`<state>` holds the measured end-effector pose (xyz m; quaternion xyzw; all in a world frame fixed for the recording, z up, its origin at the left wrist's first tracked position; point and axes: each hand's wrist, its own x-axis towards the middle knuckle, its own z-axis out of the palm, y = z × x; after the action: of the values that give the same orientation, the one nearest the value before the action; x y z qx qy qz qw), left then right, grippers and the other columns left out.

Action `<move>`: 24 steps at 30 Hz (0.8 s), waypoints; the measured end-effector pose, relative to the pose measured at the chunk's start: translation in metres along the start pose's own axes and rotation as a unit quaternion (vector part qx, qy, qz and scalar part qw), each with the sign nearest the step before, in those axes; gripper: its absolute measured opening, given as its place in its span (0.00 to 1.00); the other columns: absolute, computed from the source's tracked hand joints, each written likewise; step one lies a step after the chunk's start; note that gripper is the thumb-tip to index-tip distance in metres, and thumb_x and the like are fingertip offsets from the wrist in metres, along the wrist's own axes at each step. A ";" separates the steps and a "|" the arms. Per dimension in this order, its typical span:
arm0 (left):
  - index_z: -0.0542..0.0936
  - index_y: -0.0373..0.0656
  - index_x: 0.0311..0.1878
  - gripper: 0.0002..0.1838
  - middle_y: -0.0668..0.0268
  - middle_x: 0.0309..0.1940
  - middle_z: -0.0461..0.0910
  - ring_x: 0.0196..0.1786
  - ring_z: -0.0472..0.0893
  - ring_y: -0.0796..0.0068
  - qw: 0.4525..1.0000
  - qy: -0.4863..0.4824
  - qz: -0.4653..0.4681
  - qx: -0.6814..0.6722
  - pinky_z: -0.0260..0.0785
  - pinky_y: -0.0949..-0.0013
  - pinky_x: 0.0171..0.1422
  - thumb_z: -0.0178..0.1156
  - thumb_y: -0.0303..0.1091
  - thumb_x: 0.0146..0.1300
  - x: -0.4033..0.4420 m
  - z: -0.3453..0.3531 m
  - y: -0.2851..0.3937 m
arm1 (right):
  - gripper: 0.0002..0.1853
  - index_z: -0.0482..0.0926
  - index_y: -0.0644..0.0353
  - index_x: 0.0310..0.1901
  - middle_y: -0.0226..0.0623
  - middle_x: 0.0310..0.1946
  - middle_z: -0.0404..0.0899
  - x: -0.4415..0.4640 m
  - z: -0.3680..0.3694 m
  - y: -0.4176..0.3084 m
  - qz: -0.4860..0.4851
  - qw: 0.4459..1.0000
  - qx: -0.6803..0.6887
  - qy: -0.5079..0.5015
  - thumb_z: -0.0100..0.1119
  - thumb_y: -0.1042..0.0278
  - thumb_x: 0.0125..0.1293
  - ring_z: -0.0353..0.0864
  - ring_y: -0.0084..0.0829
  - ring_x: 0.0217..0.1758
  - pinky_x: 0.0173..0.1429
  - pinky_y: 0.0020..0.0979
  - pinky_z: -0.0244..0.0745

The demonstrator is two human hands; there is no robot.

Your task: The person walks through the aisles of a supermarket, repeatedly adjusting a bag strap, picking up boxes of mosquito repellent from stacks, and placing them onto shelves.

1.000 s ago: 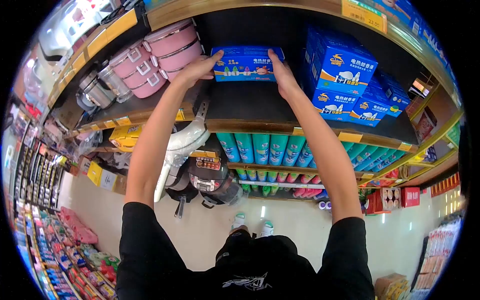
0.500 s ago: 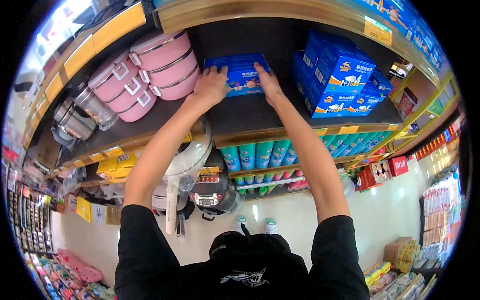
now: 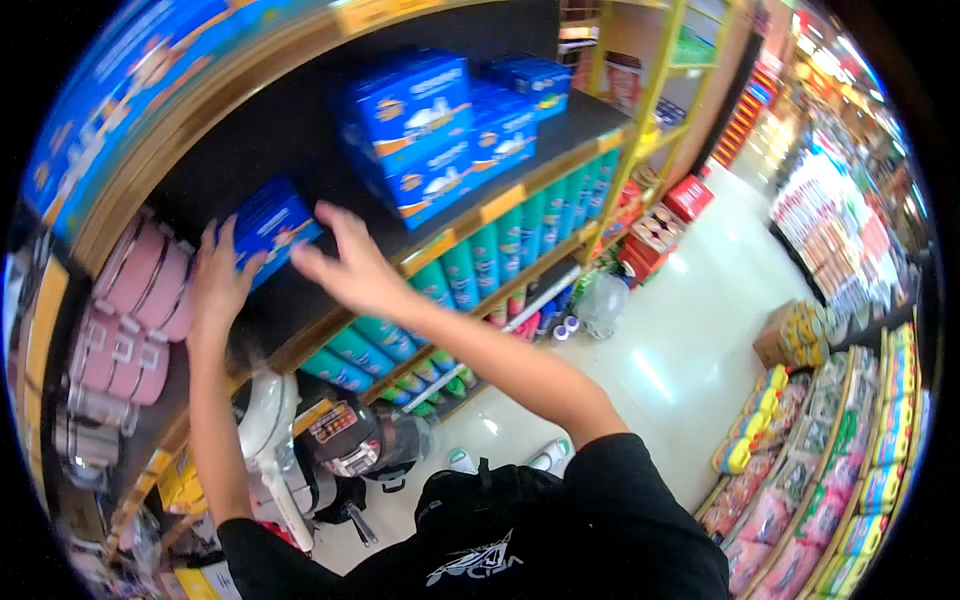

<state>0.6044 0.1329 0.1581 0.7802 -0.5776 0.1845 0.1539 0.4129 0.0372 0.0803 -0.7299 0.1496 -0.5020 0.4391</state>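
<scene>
A blue box with printed pictures (image 3: 272,222) sits on the dark shelf (image 3: 330,285). My left hand (image 3: 220,275) is at its left front corner, fingers spread and seeming to touch it, not wrapped around it. My right hand (image 3: 355,265) is just off the box's right side, blurred, with thumb and fingers apart and nothing between them. Farther right on the same shelf stands a stack of smaller blue boxes (image 3: 415,130). Pink tiered lunch boxes (image 3: 145,280) stand to the left of my left hand.
Teal spray cans (image 3: 485,255) line the shelf below. A rice cooker (image 3: 345,440) and a white long-handled item in plastic (image 3: 268,425) are low on the left. A yellow metal rack (image 3: 655,100) rises at the shelf's right end. Packaged goods (image 3: 790,470) fill the display at right.
My view has swung to the right, so the shelf appears slanted. My right hand has come away from the blue box; my left hand stays beside it.
</scene>
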 end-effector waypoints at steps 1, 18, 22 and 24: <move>0.64 0.39 0.69 0.35 0.46 0.68 0.64 0.68 0.66 0.45 0.998 -0.018 0.041 -0.032 0.60 0.55 0.72 0.64 0.37 0.60 -0.012 -0.016 0.020 | 0.36 0.64 0.69 0.65 0.55 0.63 0.66 -0.035 -0.028 -0.015 -0.043 0.999 0.018 -0.016 0.62 0.51 0.64 0.65 0.46 0.68 0.72 0.38 0.59; 0.65 0.48 0.70 0.32 0.45 0.46 0.76 0.53 0.75 0.47 0.649 -0.612 0.361 -0.272 0.67 0.55 0.57 0.48 0.20 0.59 -0.301 0.258 0.402 | 0.24 0.83 0.63 0.47 0.43 0.55 0.77 -0.597 -0.338 -0.013 0.515 0.846 -0.112 0.080 0.48 0.49 0.73 0.74 0.40 0.59 0.65 0.36 0.67; 0.64 0.46 0.68 0.29 0.46 0.52 0.77 0.57 0.76 0.48 0.626 -0.567 0.422 -0.329 0.70 0.54 0.58 0.52 0.26 0.61 -0.276 0.258 0.470 | 0.26 0.81 0.66 0.51 0.48 0.55 0.79 -0.592 -0.349 -0.008 0.551 0.816 -0.067 0.162 0.52 0.47 0.70 0.75 0.41 0.61 0.64 0.35 0.68; 0.65 0.44 0.67 0.28 0.47 0.51 0.78 0.56 0.77 0.49 0.621 -0.598 0.385 -0.331 0.70 0.56 0.59 0.56 0.28 0.62 -0.275 0.263 0.504 | 0.26 0.81 0.65 0.51 0.45 0.53 0.80 -0.600 -0.358 -0.002 0.542 0.817 -0.030 0.193 0.53 0.47 0.70 0.76 0.38 0.59 0.63 0.35 0.69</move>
<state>0.0773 0.1018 -0.1885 0.3213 -0.8116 -0.4839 -0.0625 -0.1673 0.2582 -0.2393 -0.4316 0.6177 -0.3090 0.5802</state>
